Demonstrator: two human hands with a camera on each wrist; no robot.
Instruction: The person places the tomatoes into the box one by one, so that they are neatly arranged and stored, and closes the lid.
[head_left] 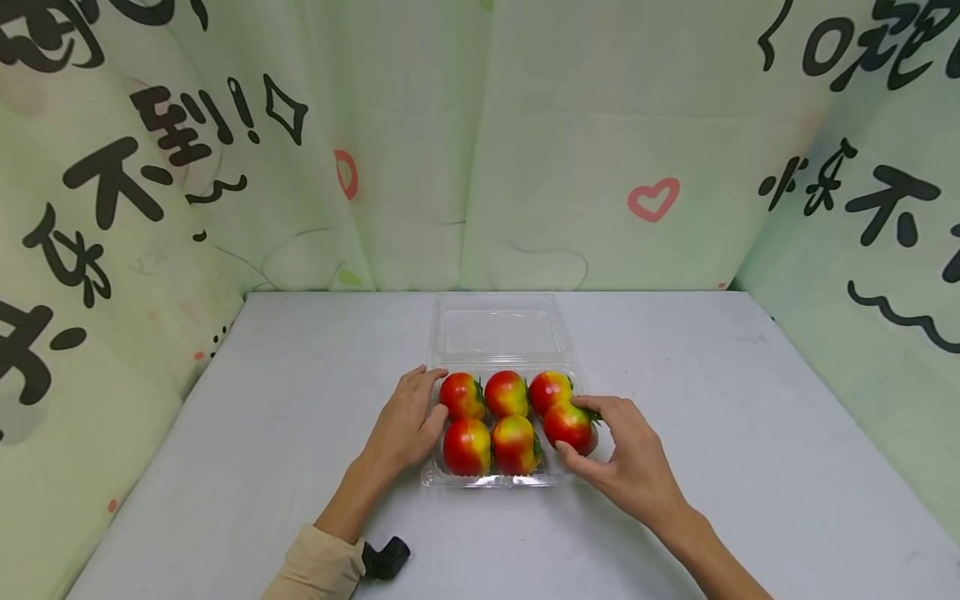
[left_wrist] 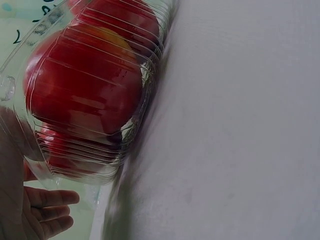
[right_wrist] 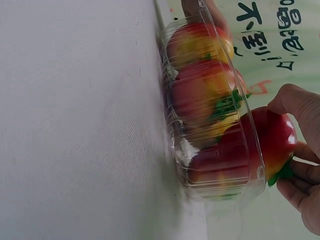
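Observation:
A transparent clamshell box (head_left: 489, 481) holds several red and yellow tomatoes, with its lid (head_left: 501, 329) folded back behind it. My right hand (head_left: 626, 442) pinches a tomato (head_left: 567, 427) between thumb and fingers at the front right of the box. Its green leaves point right in the head view. In the right wrist view this tomato (right_wrist: 272, 135) stands partly above the rim, tilted, its lower part inside. My left hand (head_left: 408, 421) lies along the box's left side, thumb and forefinger at the rim; the left wrist view shows its other fingers (left_wrist: 52, 197) extended.
The box stands on a white table (head_left: 300, 375). Pale green curtains (head_left: 555, 150) with dark writing and red hearts enclose the back and sides. A black object (head_left: 386, 558) sits beside the left sleeve cuff (head_left: 318, 562).

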